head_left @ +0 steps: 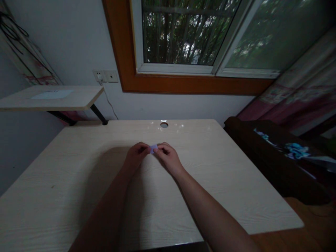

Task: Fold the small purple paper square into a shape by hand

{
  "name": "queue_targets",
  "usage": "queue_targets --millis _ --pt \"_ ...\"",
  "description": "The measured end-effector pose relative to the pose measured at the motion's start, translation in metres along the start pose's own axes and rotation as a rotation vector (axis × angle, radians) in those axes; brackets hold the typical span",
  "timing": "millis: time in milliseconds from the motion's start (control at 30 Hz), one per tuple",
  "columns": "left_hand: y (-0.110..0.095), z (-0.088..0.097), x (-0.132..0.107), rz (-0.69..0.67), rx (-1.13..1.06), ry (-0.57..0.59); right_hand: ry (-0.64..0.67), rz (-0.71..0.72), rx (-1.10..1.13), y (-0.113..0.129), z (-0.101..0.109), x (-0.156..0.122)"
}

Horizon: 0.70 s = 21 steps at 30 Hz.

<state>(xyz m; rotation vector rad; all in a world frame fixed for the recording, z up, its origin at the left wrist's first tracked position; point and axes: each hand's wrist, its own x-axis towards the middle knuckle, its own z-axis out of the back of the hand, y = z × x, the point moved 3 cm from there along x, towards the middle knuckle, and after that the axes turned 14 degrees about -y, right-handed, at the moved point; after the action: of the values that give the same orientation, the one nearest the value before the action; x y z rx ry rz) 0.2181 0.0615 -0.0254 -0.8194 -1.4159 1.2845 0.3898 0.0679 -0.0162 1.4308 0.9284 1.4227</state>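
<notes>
A small pale lilac piece of paper (153,148) is pinched between both my hands just above the light wooden table (78,175). My left hand (137,154) grips its left end with curled fingers. My right hand (168,155) grips its right end the same way. The two hands meet at the middle of the table, fingertips almost touching. Most of the paper is hidden by my fingers.
A round cable hole (164,124) sits near the table's far edge. A raised wooden shelf (52,98) with a white sheet stands at the far left. A dark piece of furniture (275,157) stands close to the right. The window wall lies behind.
</notes>
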Motion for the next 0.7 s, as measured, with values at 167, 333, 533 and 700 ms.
queue_targets --millis 167,333,533,700 --pt "0.0033 -0.0001 -0.0007 -0.005 -0.006 0.023 -0.005 0.008 0.006 -0.0045 0.0002 0.0004" --pt "0.0052 -0.0013 -0.0018 0.004 -0.031 0.05 -0.024 0.006 0.018 -0.0069 0.0006 0.0008" --pt "0.0043 -0.0018 -0.0012 -0.009 -0.005 0.038 -0.01 0.004 -0.006 -0.0046 0.0006 0.0005" --pt "0.0033 -0.0013 0.0002 -0.02 0.01 0.031 -0.002 0.01 -0.012 -0.004 0.0005 -0.0002"
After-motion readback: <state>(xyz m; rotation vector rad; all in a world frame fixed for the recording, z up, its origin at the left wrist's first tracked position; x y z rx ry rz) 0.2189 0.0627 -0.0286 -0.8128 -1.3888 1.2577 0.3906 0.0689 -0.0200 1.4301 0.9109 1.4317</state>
